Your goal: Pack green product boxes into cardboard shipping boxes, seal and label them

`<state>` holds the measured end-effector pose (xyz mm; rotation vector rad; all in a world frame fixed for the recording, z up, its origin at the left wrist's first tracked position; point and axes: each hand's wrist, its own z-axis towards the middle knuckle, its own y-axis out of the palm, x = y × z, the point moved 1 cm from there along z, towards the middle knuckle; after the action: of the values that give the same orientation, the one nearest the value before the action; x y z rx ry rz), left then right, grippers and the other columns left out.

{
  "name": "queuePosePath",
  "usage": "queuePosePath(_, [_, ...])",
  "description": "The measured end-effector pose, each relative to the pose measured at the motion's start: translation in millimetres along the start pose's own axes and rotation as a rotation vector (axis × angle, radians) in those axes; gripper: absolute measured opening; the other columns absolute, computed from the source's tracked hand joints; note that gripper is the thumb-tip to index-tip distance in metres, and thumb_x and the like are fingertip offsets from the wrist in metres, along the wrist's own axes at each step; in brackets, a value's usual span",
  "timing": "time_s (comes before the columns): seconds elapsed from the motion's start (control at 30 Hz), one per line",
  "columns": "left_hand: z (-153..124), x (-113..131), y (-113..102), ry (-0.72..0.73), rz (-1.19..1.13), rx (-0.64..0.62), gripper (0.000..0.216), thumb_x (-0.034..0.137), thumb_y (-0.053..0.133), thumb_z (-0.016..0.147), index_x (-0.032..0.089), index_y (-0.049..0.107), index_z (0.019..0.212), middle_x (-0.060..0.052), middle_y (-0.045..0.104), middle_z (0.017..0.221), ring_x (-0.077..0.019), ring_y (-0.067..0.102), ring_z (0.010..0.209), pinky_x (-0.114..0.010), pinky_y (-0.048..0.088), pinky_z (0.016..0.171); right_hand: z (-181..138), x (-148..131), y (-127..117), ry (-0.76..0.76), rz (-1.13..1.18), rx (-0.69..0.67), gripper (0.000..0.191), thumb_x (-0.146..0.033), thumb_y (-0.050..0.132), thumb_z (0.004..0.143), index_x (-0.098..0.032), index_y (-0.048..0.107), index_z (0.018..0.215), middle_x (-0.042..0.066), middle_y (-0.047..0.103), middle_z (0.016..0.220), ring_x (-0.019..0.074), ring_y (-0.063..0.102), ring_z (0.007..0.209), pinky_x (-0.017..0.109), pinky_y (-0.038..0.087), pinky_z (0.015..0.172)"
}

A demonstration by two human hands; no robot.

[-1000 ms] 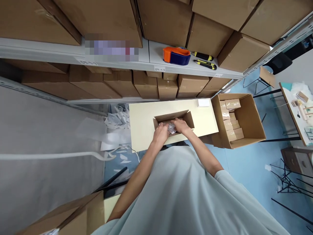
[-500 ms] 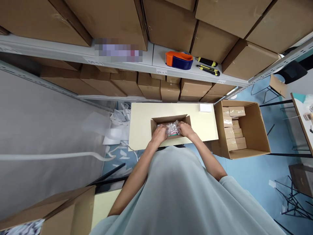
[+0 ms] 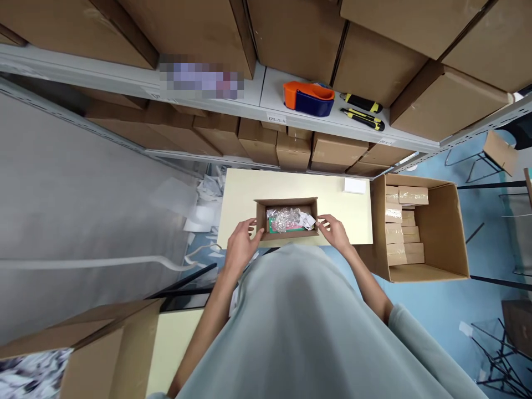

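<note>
A small open cardboard box (image 3: 286, 203) sits on a pale yellow table (image 3: 241, 194) in front of me. Inside it lies a crinkled clear plastic bag (image 3: 286, 218) over something green and pink. My left hand (image 3: 242, 244) rests at the box's left end, fingers spread and touching its side. My right hand (image 3: 334, 231) is at the right end, fingers apart at the box's edge. Neither hand holds anything.
A large open carton (image 3: 444, 233) with several small taped boxes stands right of the table. The shelf behind carries an orange and blue tape dispenser (image 3: 308, 98), two yellow-black utility knives (image 3: 361, 111) and many cartons. Scrap paper (image 3: 208, 191) litters the floor at left. Another carton (image 3: 103, 343) is at bottom left.
Both hands have come out of the box, where they pressed on the plastic bag, and now sit at its two outer ends. The bag lies uncovered inside.
</note>
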<state>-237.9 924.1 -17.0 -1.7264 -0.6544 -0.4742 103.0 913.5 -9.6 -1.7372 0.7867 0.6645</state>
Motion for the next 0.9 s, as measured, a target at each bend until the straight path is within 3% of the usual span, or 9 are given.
queuePosePath(0.1, [-5.6, 7.1, 10.2, 0.132, -0.037, -0.112, 0.047, 0.047, 0.063, 0.104, 0.022, 0.067, 0.143, -0.013, 0.074, 0.14, -0.0302, 0.074, 0.127, -0.044, 0.058, 0.113, 0.5, -5.4, 11.1, -0.11, -0.056, -0.133, 0.037, -0.045, 0.067, 0.109, -0.024, 0.076, 0.139, 0.012, 0.074, 0.149, 0.027, 0.073, 0.131, 0.042, 0.064, 0.106])
queuePosePath(0.17, [-6.6, 9.8, 17.8, 0.204, -0.028, -0.228, 0.058, 0.052, 0.069, 0.1, 0.023, 0.063, 0.15, -0.013, 0.071, 0.15, -0.0329, 0.067, 0.141, -0.046, 0.054, 0.121, 2.9, -7.5, 16.3, -0.157, -0.149, -0.253, 0.053, -0.046, 0.083, 0.099, -0.023, 0.074, 0.146, 0.014, 0.066, 0.162, 0.0322, 0.063, 0.148, 0.049, 0.057, 0.121])
queuePosePath(0.23, [-4.4, 8.8, 25.1, 0.232, 0.008, -0.321, 0.068, 0.049, 0.076, 0.095, 0.023, 0.06, 0.156, -0.014, 0.068, 0.156, -0.0354, 0.062, 0.147, -0.05, 0.051, 0.124, 7.2, -7.2, 19.9, -0.184, -0.25, -0.344, 0.064, -0.04, 0.091, 0.092, -0.021, 0.071, 0.15, 0.016, 0.06, 0.168, 0.0348, 0.058, 0.154, 0.053, 0.05, 0.129])
queuePosePath(0.3, [0.8, 5.8, 30.6, 0.23, 0.052, -0.351, 0.069, 0.042, 0.075, 0.095, 0.023, 0.057, 0.159, -0.015, 0.069, 0.156, -0.0361, 0.062, 0.147, -0.051, 0.051, 0.124, 12.6, -6.1, 22.6, -0.202, -0.314, -0.361, 0.058, -0.031, 0.086, 0.097, -0.02, 0.07, 0.151, 0.016, 0.061, 0.168, 0.033, 0.059, 0.152, 0.052, 0.05, 0.129])
queuePosePath(0.43, [15.3, 3.1, 33.7, 0.179, 0.102, -0.314, 0.065, 0.041, 0.069, 0.101, 0.025, 0.052, 0.162, -0.016, 0.077, 0.139, -0.0351, 0.071, 0.136, -0.048, 0.056, 0.115, 24.0, -6.6, 25.8, -0.183, -0.32, -0.34, 0.042, -0.024, 0.07, 0.108, -0.019, 0.068, 0.149, 0.016, 0.071, 0.153, 0.0291, 0.066, 0.142, 0.046, 0.054, 0.122])
queuePosePath(0.57, [31.1, 7.8, 29.8, 0.145, 0.124, -0.226, 0.076, 0.035, 0.073, 0.099, 0.023, 0.043, 0.167, -0.016, 0.076, 0.137, -0.0357, 0.073, 0.13, -0.047, 0.059, 0.11, 39.1, -11.1, 24.7, -0.026, -0.313, -0.242, 0.067, -0.026, 0.078, 0.102, -0.018, 0.051, 0.163, 0.017, 0.073, 0.144, 0.0307, 0.07, 0.134, 0.045, 0.058, 0.112])
queuePosePath(0.73, [52.0, 10.3, 24.6, 0.11, 0.194, 0.029, 0.115, 0.031, 0.088, 0.085, 0.011, 0.021, 0.177, -0.032, 0.046, 0.165, -0.0478, 0.054, 0.154, -0.056, 0.055, 0.119, 59.3, -14.5, 24.8, 0.081, -0.395, -0.068, 0.109, -0.03, 0.085, 0.093, -0.021, 0.018, 0.179, 0.021, 0.062, 0.147, 0.0366, 0.069, 0.13, 0.047, 0.063, 0.101])
queuePosePath(0.83, [58.1, 7.5, 21.7, 0.207, 0.168, 0.028, 0.112, 0.028, 0.09, 0.083, 0.017, 0.026, 0.175, -0.029, 0.03, 0.177, -0.0472, 0.041, 0.164, -0.058, 0.047, 0.128, 61.5, -10.8, 24.1, 0.061, -0.391, -0.026, 0.105, -0.03, 0.082, 0.094, -0.026, 0.02, 0.178, 0.017, 0.06, 0.144, 0.0336, 0.072, 0.121, 0.045, 0.064, 0.097])
queuePosePath(0.9, [57.3, 3.1, 19.0, 0.267, 0.143, 0.015, 0.099, 0.027, 0.087, 0.085, 0.018, 0.036, 0.169, -0.027, 0.033, 0.176, -0.0448, 0.04, 0.165, -0.059, 0.043, 0.131, 57.1, -6.1, 21.1, 0.024, -0.386, 0.01, 0.089, -0.029, 0.078, 0.098, -0.027, 0.031, 0.173, 0.015, 0.06, 0.143, 0.0298, 0.073, 0.112, 0.044, 0.064, 0.094])
